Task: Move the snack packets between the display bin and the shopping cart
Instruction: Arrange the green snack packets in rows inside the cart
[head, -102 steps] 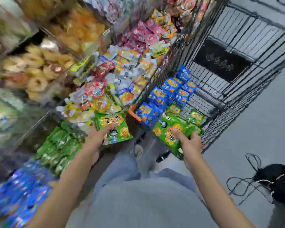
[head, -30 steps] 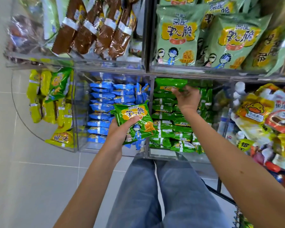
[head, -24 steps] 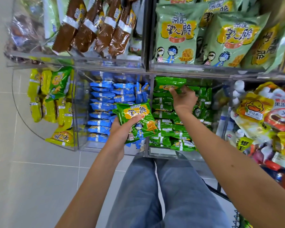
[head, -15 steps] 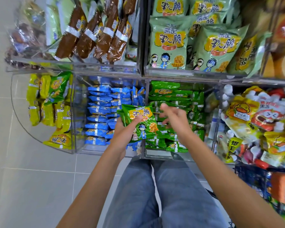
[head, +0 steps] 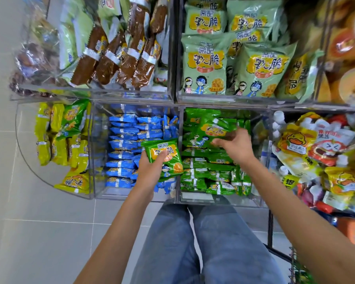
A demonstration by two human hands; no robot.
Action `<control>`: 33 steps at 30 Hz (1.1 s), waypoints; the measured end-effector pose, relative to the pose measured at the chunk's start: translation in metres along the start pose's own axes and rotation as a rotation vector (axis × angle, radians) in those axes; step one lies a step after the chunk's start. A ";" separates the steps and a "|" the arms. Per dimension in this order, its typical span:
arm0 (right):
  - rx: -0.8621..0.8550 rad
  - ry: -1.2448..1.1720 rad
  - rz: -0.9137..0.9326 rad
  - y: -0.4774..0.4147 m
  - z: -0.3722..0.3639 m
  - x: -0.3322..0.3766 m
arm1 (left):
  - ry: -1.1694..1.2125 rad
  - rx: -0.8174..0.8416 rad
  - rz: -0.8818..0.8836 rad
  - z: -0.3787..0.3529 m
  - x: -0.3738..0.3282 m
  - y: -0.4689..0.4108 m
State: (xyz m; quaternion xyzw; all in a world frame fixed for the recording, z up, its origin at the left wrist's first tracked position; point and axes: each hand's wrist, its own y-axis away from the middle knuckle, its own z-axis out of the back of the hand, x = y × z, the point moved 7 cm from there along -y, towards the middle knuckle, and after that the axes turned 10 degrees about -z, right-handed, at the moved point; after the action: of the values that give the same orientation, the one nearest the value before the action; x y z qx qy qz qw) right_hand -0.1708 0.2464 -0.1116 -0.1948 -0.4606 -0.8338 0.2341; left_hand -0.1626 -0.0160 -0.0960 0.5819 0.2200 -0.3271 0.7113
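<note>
My left hand (head: 152, 171) grips a green snack packet (head: 166, 156) in front of the divider between the blue and green compartments. My right hand (head: 237, 147) is over the green compartment of the clear display bin (head: 223, 201). Its fingers pinch the lower right edge of a second, blurred green packet (head: 210, 130) that lies on top of the pile of green packets (head: 211, 173). Only a wire corner of the shopping cart (head: 293, 261) shows at the bottom right.
Blue packets (head: 123, 144) fill the compartment to the left, yellow packets (head: 70, 140) the curved end bin. Jelly pouches (head: 320, 152) lie to the right. An upper shelf holds pale green bags (head: 205, 66) and brown bars (head: 111, 58). Grey tiled floor lies at the left.
The view turned from the cart to the display bin. My right hand set one green packet in the bin, drew back toward my left hand, and now holds another packet over the pile.
</note>
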 end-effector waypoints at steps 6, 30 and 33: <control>-0.260 0.425 0.122 -0.024 -0.032 0.017 | -0.003 -0.009 0.030 0.003 0.016 0.003; 0.433 -0.243 0.063 0.061 -0.044 0.004 | -0.032 0.217 -0.229 -0.042 -0.025 0.015; 0.429 -0.232 0.074 0.059 -0.038 0.001 | -0.110 0.223 -0.296 -0.051 -0.033 0.013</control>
State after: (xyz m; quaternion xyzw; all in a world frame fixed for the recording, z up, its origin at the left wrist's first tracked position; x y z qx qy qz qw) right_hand -0.1423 0.1861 -0.0906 -0.2516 -0.6434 -0.6799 0.2458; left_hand -0.1731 0.0424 -0.0759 0.5997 0.2262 -0.4817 0.5976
